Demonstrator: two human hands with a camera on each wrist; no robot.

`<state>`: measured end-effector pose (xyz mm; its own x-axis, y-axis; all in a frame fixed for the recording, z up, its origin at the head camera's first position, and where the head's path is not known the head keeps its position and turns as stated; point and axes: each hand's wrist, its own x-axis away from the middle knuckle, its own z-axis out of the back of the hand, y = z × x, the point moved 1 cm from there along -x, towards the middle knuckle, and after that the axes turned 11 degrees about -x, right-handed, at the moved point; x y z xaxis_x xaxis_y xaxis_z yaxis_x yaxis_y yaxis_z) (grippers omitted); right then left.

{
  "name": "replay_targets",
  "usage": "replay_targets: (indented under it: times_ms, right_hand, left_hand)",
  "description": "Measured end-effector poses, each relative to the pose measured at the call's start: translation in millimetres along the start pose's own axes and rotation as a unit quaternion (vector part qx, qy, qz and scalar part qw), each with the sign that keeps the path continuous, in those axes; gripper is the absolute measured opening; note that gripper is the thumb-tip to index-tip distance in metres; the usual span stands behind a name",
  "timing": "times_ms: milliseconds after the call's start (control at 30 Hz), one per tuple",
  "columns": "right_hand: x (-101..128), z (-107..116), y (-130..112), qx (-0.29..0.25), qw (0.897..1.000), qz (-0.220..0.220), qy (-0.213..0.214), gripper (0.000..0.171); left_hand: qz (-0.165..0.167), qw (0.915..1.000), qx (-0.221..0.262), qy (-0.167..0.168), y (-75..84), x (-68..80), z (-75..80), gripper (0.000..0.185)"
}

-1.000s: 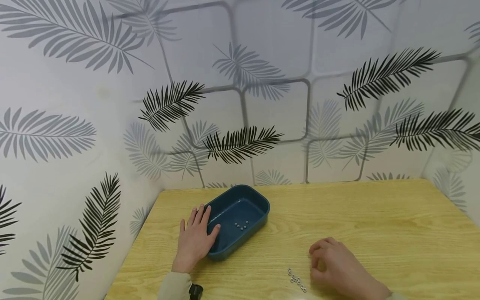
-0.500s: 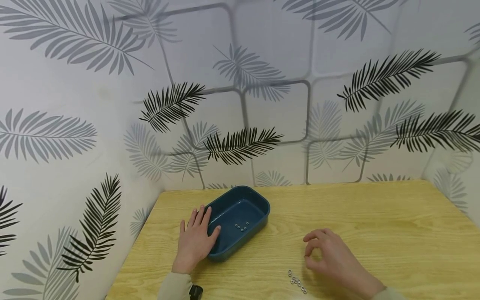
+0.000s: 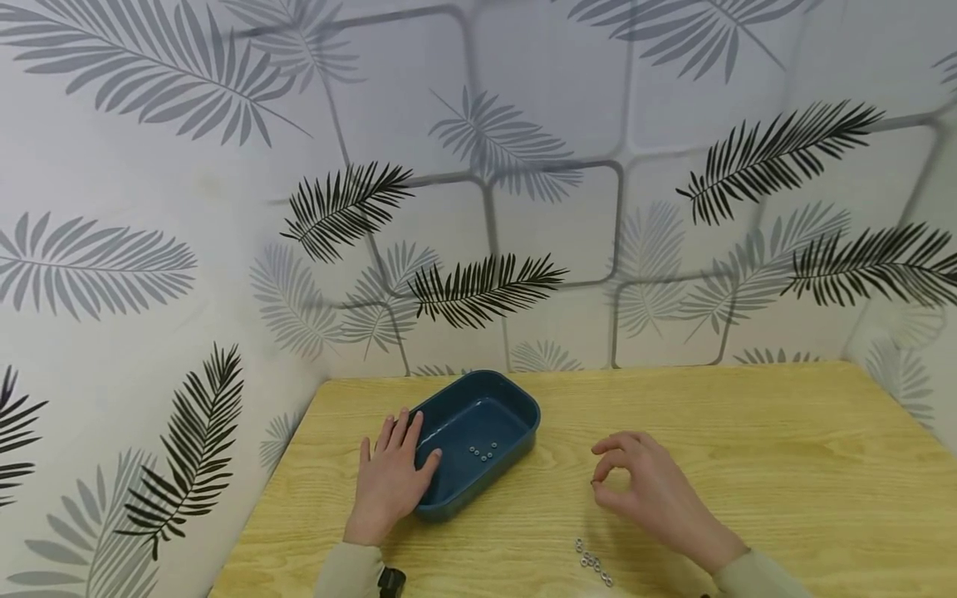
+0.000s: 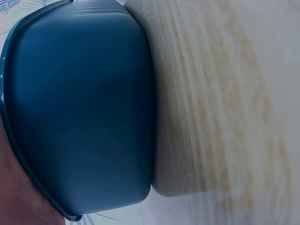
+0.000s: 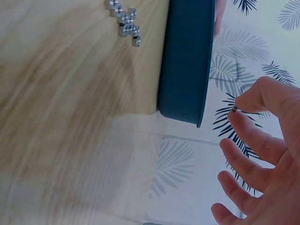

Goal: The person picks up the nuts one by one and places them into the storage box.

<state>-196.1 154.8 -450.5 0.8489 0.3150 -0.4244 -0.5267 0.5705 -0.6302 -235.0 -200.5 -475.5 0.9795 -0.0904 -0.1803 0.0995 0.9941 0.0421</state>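
1. Right hand (image 3: 650,490): thumb and forefinger pinched together on one small metal nut (image 5: 234,110), the other fingers spread loose. The hand is raised above the table (image 3: 748,465), between the loose pile and the blue tray (image 3: 478,444), apart from both.
2. Left hand (image 3: 389,482): fingers straight and flat on the table against the tray's near-left end, thumb on the rim; it steadies the tray rather than gripping it.
3. Nuts in the tray (image 3: 482,452): about five, in a small cluster on the tray floor, right of centre. They are small, so the count is approximate.
4. Nuts on the table (image 3: 592,561): about seven in a short string near the front edge, just left of the right forearm; again approximate.
5. Progress, as judged: nuts look to be going one at a time from pile to tray. Roughly five are in, one is in the fingers, about seven remain, so the job is a little under half done.
6. Counts: one tray, one table, two hands, about thirteen nuts in all.
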Motion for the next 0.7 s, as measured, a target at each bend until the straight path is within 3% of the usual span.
replay_targets:
  times_ms: [700]
  right_hand:
    - [-32,-13,-8,-0.05,0.998,-0.002,0.038,0.016]
  left_hand:
    - [-0.008,0.9999,-0.003,0.014,-1.5,0.6,-2.2,0.067]
